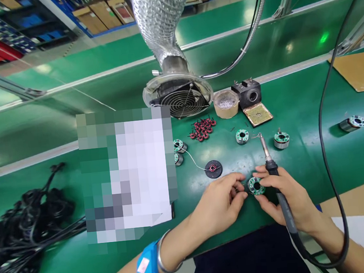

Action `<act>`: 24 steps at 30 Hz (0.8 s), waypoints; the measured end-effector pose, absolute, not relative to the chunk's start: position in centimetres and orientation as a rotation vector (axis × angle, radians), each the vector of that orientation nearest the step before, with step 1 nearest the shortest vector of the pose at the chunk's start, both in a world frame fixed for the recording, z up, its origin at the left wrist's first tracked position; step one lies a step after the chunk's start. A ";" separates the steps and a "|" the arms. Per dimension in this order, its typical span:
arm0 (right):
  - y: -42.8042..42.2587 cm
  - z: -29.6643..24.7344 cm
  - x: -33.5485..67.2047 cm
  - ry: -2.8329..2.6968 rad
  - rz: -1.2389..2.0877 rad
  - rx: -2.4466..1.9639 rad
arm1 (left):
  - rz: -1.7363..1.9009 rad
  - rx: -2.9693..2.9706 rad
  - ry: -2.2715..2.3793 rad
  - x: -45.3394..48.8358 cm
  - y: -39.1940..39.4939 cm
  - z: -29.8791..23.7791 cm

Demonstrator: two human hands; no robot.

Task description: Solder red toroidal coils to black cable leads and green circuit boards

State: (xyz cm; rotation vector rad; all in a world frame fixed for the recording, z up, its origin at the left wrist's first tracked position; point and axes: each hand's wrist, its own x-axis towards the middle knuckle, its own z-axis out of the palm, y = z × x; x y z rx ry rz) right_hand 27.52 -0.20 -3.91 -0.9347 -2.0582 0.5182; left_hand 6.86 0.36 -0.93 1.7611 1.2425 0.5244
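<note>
A small cylindrical motor part with a round green circuit board (256,186) sits between my two hands near the table's front edge. My right hand (289,197) grips a soldering iron (283,208) by its dark handle, its metal tip pointing away from me. That hand's index finger and thumb also hold the motor part from the right. My left hand (220,203) is curved at its left side, thumb and index finger apart; contact cannot be made out. A blue wrist strap (148,266) is on my left forearm. Solder wire runs to a black disc (214,174) bearing a red-black ring (213,168).
Further motor parts (242,136) stand about the green table (300,159). Behind lie a pile of red-black rings (202,129), a tub (226,104) and a dark metal block (247,93). A fume fan (183,102) hangs above. Black cables (33,228) lie left; the iron's cord (325,140) loops right.
</note>
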 end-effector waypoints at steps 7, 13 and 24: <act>-0.4 -4.1 27.9 -2.078 0.432 -0.903 | 0.837 1.877 1.318 6.6 0.9 -0.7; 0.3 -3.4 27.5 -2.043 0.494 -0.854 | 0.863 1.486 1.231 8.1 1.7 -1.0; 0.9 -3.5 27.4 -2.087 0.541 -0.855 | 0.741 1.076 1.262 7.8 0.5 -1.0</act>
